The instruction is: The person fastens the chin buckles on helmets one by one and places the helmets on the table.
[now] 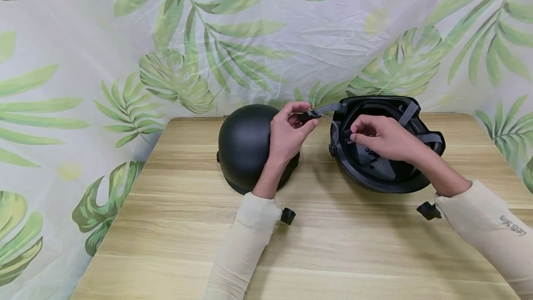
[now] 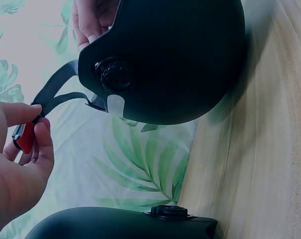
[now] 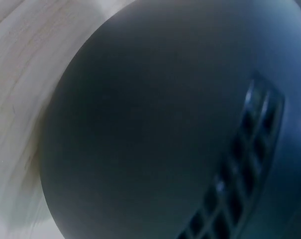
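A black helmet [image 1: 379, 183] lies upturned at the right of the table, its padded lining facing up. My left hand [image 1: 287, 133] pinches a black buckle [image 1: 308, 116] on the helmet's grey chin strap [image 2: 60, 79], held out to the left of the rim. In the left wrist view the buckle shows a red pad [image 2: 27, 137]. Over the helmet's opening, my right hand [image 1: 385, 138] pinches a small black piece [image 1: 348, 136], mostly hidden by the fingers. The right wrist view shows mainly the helmet's dark shell [image 3: 140, 129] and a vent [image 3: 235, 179].
A second black helmet [image 1: 244, 145] sits dome up on the wooden table [image 1: 175, 240], partly behind my left wrist. A leaf-patterned cloth [image 1: 250, 50] hangs behind the table's far edge. Small black wrist cameras [image 1: 288, 216] stick out at both sleeves.
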The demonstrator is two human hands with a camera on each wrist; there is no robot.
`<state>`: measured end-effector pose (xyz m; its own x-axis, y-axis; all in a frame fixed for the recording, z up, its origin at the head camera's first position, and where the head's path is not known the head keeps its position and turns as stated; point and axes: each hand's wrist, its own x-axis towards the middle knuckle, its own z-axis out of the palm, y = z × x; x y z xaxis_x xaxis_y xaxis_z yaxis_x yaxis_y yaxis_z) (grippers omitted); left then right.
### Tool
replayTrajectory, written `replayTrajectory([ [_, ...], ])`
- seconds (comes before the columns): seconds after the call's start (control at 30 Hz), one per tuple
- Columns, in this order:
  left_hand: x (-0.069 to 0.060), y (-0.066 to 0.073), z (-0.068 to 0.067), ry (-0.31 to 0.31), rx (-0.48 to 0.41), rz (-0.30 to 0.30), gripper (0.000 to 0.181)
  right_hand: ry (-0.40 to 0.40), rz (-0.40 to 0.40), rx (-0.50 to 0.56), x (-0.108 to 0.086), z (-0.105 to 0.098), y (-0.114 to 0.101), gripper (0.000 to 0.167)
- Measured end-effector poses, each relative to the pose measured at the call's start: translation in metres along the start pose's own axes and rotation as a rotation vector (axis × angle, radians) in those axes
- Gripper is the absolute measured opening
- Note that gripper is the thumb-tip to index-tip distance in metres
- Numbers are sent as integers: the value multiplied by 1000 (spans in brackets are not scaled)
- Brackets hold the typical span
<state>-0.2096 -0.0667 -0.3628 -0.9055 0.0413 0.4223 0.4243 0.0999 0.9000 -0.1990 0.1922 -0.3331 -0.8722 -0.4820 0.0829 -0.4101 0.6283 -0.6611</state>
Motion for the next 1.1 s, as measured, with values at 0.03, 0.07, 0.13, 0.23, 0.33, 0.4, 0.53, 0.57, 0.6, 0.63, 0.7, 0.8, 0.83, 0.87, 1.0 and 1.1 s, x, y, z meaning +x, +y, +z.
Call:
replayTrajectory([
  [0.03, 0, 0, 0, 8, -11, 0, 33, 5, 6, 9, 0, 0, 0, 10],
  [0.07, 0, 0, -1, 14, -24, -3, 33, 9, 15, 19, 0, 1, 0, 10],
  [0.13, 0, 0, -2, 23, -55, -10, 34, 18, 38, 39, -1, 2, 0, 10],
  [0.23, 0, 1, -3, 27, -108, -20, 35, 38, 74, 74, -4, 3, 0, 11],
  [0.33, 1, 3, -4, 27, -165, -30, 34, 65, 78, 98, -7, 5, -2, 14],
  [0.4, 2, 4, -5, 27, -198, -38, 33, 87, 72, 118, -9, 6, -2, 16],
  [0.53, 2, 5, -5, 25, -233, -51, 31, 122, 76, 170, -13, 11, -3, 19],
  [0.57, 3, 4, -5, 25, -238, -52, 31, 128, 85, 188, -14, 12, -3, 20],
  [0.6, 3, 4, -5, 23, -246, -53, 31, 133, 95, 207, -15, 13, -3, 21],
  [0.63, 3, 4, -4, 21, -253, -54, 31, 137, 103, 221, -16, 14, -3, 23],
  [0.7, 3, 4, -3, 15, -275, -59, 31, 147, 124, 253, -18, 16, -3, 25],
  [0.8, 4, 3, -1, 14, -308, -64, 31, 153, 135, 292, -19, 19, -3, 28],
  [0.83, 4, 4, -1, 15, -321, -67, 32, 154, 137, 298, -19, 19, -3, 29],
  [0.87, 4, 4, -1, 19, -342, -69, 32, 152, 137, 306, -19, 20, -2, 30],
  [1.0, 5, 6, 0, 41, -392, -93, 37, 157, 131, 308, -20, 21, -1, 32],
  [1.1, 5, 6, 0, 50, -413, -98, 41, 178, 127, 297, -22, 19, -1, 33],
])
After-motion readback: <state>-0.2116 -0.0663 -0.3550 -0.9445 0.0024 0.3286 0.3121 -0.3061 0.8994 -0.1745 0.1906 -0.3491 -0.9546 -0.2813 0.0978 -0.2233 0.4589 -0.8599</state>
